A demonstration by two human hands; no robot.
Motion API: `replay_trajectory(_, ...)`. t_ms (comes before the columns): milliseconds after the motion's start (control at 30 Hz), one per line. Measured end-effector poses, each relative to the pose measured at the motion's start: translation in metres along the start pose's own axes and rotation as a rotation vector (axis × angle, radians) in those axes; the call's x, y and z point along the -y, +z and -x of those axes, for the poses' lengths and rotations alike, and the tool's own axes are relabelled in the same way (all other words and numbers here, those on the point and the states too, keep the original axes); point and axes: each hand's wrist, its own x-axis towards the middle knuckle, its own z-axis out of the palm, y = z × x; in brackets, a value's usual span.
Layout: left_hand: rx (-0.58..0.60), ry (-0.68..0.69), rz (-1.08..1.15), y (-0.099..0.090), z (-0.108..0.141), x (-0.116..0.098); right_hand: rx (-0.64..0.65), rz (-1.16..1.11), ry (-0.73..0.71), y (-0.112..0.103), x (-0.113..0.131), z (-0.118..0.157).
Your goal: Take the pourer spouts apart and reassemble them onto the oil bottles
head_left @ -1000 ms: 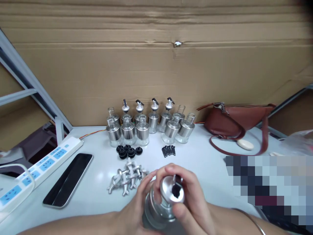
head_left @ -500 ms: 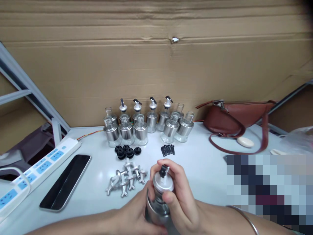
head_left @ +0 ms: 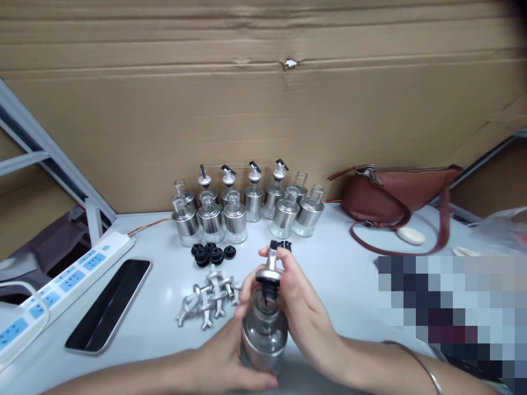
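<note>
In front of me my left hand (head_left: 227,346) is wrapped around a glass bottle (head_left: 265,336) with a steel band, its mouth facing up toward me. My right hand (head_left: 307,307) grips a silver pourer spout (head_left: 269,274) with a black stopper underneath. The stopper's lower end is at the bottle's mouth; how deep it sits I cannot tell. Just left of the hands lies a heap of silver spout pieces (head_left: 206,299). Beyond them are several black ribbed stoppers (head_left: 214,254). Small black flip caps (head_left: 287,246) show partly behind my right fingers.
Steel-banded bottles (head_left: 234,216) stand in rows by the cardboard wall (head_left: 164,120), some topped with spouts. A phone (head_left: 109,307) and a white power strip (head_left: 61,291) lie on the left. At the right are a brown bag (head_left: 399,192) and a pale oval object (head_left: 410,236).
The spout, earlier low on the bottle's neck, now sits higher, with its black stopper exposed above the mouth. My right hand has moved up, and the bottle's mouth shows more.
</note>
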Motion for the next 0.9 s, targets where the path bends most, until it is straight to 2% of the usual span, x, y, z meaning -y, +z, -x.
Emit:
replay_trajectory(33,-0.015,-0.008,-0.011,0.0,0.001,0.0,-0.031,-0.01,-0.006,-0.002,0.004,-0.004)
replay_trajectory(100,-0.042,-0.009,-0.032,0.0,0.003,0.002,-0.1,0.051,-0.106,-0.008,0.015,-0.012)
replay_trajectory(167,-0.055,-0.019,-0.031,0.0,0.003,0.002,-0.123,0.246,-0.263,-0.016,0.03,-0.017)
replay_trajectory(233,-0.066,-0.008,-0.011,0.0,0.003,0.003,0.006,0.554,-0.365,-0.023,0.047,-0.018)
replay_trajectory(300,-0.075,0.019,0.032,0.001,0.001,0.002,0.249,0.871,-0.353,-0.027,0.062,-0.016)
replay_trajectory(367,-0.075,0.048,0.072,0.001,0.0,0.002,0.416,1.101,-0.297,-0.029,0.07,-0.014)
replay_trajectory(467,-0.082,0.064,0.103,0.001,-0.002,0.003,0.532,1.199,-0.269,-0.031,0.072,-0.014)
replay_trajectory(533,-0.082,0.068,0.145,0.0,-0.001,0.006,0.547,1.19,-0.294,-0.032,0.073,-0.016)
replay_trajectory(633,-0.08,0.064,0.228,0.0,0.0,0.013,0.423,1.234,-0.381,-0.038,0.081,-0.016)
replay_trajectory(767,-0.05,0.011,0.314,0.002,0.0,0.021,0.11,1.331,-0.54,-0.048,0.094,-0.02)
replay_trajectory(900,-0.018,0.019,0.247,0.004,0.0,0.021,-0.14,1.461,-0.633,-0.06,0.092,-0.043)
